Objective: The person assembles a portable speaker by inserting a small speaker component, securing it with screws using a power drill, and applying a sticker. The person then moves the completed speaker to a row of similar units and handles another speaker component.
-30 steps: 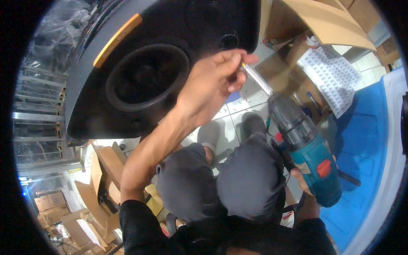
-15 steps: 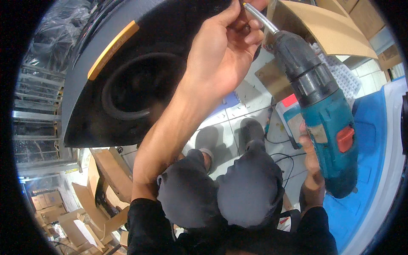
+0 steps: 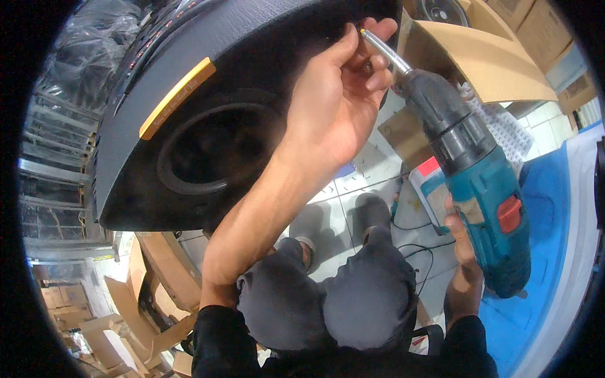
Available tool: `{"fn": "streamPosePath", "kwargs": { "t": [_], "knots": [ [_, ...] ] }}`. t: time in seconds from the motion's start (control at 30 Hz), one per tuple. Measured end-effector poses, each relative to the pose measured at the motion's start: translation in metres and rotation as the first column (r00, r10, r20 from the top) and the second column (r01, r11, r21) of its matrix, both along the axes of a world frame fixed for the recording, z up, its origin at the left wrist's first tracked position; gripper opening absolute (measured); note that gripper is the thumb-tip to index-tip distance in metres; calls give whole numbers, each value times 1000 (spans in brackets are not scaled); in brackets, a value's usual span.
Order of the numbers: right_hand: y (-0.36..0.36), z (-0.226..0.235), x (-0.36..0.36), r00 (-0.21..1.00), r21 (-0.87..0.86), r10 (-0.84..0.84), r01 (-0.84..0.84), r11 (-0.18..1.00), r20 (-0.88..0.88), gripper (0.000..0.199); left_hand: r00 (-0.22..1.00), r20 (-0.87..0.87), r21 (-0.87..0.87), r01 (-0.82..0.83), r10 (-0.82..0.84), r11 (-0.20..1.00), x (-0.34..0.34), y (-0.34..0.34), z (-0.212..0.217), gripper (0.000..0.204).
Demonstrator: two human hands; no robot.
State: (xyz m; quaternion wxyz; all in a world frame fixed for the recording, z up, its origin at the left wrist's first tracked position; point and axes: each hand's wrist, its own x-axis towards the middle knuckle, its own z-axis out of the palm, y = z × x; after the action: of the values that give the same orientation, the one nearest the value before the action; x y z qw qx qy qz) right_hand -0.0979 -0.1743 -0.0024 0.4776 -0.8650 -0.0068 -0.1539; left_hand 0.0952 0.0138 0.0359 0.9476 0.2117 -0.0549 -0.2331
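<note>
My right hand (image 3: 465, 252) is wrapped round the grip of a teal and black cordless drill (image 3: 485, 192) with a red switch. The drill points up and left, a long silver bit (image 3: 389, 53) in its chuck. Near the bit's yellowish tip, the fingers of my left hand (image 3: 334, 104) are curled, thumb toward the forefinger. A small dark thing shows between those fingers, too small to name. Behind that hand stands a large black speaker cabinet (image 3: 135, 183) with a round opening (image 3: 217, 148) and a yellow-orange label strip (image 3: 178, 97) on its edge.
An open cardboard box (image 3: 479, 60) holding a round speaker stands at the upper right. A blue plastic surface (image 3: 542, 252) with a white rim lies along the right. Cables (image 3: 428, 252) run over the tiled floor by my feet. Torn cardboard (image 3: 167, 268) lies lower left.
The cabinet, my left hand and the bit's tip sit lower in the picture. My left fingers stay close to the tip, and the drill is still in my right hand.
</note>
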Motion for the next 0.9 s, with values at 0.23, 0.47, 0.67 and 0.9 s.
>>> {"fn": "streamPosePath", "kwargs": {
  "t": [0.23,0.47,0.67,0.9],
  "knots": [
    [-1,3,10,989,-273,-22,61,960,144,62,998,2,146,-68,68,987,-4,-3,3,23],
    [-3,5,6,977,-148,-184,167,975,-109,82,443,891,428,-893,103,136,-32,17,25,16],
    [7,-2,8,983,-136,-100,121,983,154,59,-33,750,-382,-837,-661,-391,-13,37,65,21],
    [8,16,15,962,-259,13,60,964,273,36,58,614,-338,-882,-788,-328,-1,38,74,14]
  ]
}}
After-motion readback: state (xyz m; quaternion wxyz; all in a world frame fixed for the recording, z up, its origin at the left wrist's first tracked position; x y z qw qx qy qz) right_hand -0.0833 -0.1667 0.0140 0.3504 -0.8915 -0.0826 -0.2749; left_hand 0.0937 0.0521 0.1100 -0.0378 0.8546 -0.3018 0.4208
